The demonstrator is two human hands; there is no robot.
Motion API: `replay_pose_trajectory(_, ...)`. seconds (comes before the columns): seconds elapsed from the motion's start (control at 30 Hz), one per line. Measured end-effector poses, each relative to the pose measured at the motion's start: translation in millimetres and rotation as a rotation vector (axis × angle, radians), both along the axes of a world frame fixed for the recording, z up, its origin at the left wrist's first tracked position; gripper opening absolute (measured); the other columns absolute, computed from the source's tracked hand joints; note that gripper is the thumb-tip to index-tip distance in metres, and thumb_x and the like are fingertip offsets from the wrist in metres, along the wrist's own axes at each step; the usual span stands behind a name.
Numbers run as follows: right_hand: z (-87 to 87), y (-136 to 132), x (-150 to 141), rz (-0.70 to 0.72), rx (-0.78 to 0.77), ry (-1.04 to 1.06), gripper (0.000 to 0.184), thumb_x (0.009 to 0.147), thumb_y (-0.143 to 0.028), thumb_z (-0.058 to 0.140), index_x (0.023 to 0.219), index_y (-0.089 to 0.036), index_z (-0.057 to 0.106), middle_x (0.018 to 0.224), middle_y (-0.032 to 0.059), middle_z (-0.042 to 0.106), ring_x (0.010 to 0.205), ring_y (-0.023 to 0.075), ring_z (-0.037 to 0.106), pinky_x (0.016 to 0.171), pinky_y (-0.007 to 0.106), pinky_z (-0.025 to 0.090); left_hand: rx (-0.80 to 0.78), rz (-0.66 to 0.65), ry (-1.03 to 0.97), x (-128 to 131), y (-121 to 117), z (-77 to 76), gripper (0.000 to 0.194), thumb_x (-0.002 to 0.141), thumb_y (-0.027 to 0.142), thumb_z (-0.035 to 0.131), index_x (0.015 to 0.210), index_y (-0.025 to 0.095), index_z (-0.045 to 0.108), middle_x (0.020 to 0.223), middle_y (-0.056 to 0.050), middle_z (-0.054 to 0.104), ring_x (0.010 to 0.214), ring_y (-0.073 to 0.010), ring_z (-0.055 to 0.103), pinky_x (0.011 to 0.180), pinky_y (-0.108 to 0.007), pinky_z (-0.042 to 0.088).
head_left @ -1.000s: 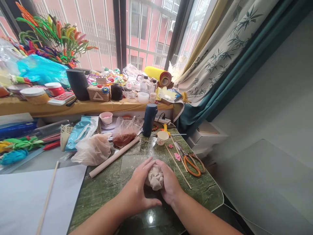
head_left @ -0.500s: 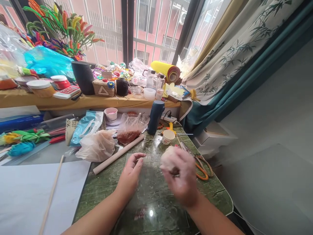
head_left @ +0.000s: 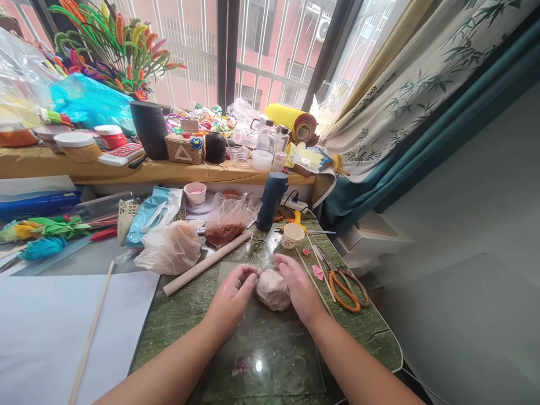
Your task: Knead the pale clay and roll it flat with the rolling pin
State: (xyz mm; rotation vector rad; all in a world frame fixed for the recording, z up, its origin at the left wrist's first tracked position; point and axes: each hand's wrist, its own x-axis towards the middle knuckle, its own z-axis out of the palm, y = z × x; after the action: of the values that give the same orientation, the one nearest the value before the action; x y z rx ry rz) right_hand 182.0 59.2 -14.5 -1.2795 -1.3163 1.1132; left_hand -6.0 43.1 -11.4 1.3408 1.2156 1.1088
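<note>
A pale pinkish, cracked lump of clay [head_left: 273,291] rests on a clear sheet [head_left: 270,349] over the green table. My left hand [head_left: 233,293] is at its left side, fingers bent and thumb apart from them, the tips touching or almost touching the lump. On the other side, my right hand [head_left: 298,288] lies against the clay's right edge with its fingers stretched out. Neither hand wraps round the lump. Whether the right palm presses on it is hidden.
Scissors [head_left: 346,289], thin sticks and pink scraps [head_left: 318,272] lie to the right. A paper cup [head_left: 292,236] and a dark blue bottle [head_left: 271,202] stand behind. On the left are a pale roller [head_left: 206,263], a plastic bag [head_left: 171,247] and white paper [head_left: 54,332].
My right hand held the clay lump above the sheet; now the lump sits between both hands and the right fingers have loosened from it. My left hand stays nearly in place.
</note>
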Motion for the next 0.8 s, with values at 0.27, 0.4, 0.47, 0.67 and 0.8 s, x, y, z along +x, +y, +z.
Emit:
replay_pose_trajectory(0.27,17.0,-20.4,-15.7,0.444,0.497,-0.400,0.046,0.066,-0.024,0.079,0.112,-0.027,0.072,0.111,0.0073,0.073,0.101,0.0296,0.066,0.095,0.043,0.051,-0.038,0.204,-0.001,-6.4,-1.3,-6.3,0.039,0.096,0.055,0.048,0.103,0.022,0.068,0.112,-0.007,0.072,0.112,-0.0283,0.064,0.104,-0.042,0.046)
replay_pose_trajectory(0.4,51.7,-25.5,-11.0,0.227,0.664,-0.383,0.040,0.075,-0.022,0.071,0.113,-0.026,0.063,0.115,0.0086,0.067,0.105,0.0277,0.064,0.096,0.043,0.051,-0.048,0.201,-0.003,-7.4,-4.1,-7.6,0.041,0.097,0.058,0.045,0.102,0.023,0.067,0.113,-0.006,0.070,0.111,-0.0279,0.062,0.104,-0.042,0.043)
replay_pose_trajectory(0.47,57.6,-21.1,-12.6,0.068,0.651,-0.332,0.035,0.080,-0.025,0.067,0.113,-0.026,0.059,0.116,0.0094,0.064,0.106,0.0276,0.062,0.095,0.043,0.050,-0.057,0.187,0.002,-7.3,-3.3,-8.9,0.040,0.098,0.057,0.044,0.104,0.024,0.066,0.113,-0.006,0.069,0.110,-0.0278,0.061,0.105,-0.043,0.042)
replay_pose_trajectory(0.67,8.8,-5.7,-33.8,0.236,0.423,-0.696,0.018,0.078,-0.031,0.066,0.093,-0.022,0.062,0.091,0.0074,0.065,0.089,0.0270,0.058,0.083,0.042,0.046,-0.048,0.184,0.010,-5.4,1.1,-11.1,0.036,0.099,0.052,0.043,0.105,0.023,0.065,0.112,-0.006,0.068,0.111,-0.0262,0.062,0.104,-0.040,0.044)
replay_pose_trajectory(0.8,-11.4,-7.1,-29.2,0.282,0.382,-0.611,0.029,0.081,-0.037,0.068,0.104,-0.021,0.062,0.103,0.0089,0.065,0.099,0.0285,0.058,0.093,0.045,0.045,-0.034,0.087,0.080,-2.8,-0.6,-5.2,0.031,0.098,0.046,0.048,0.109,0.021,0.064,0.114,-0.007,0.069,0.115,-0.0266,0.063,0.105,-0.040,0.046)
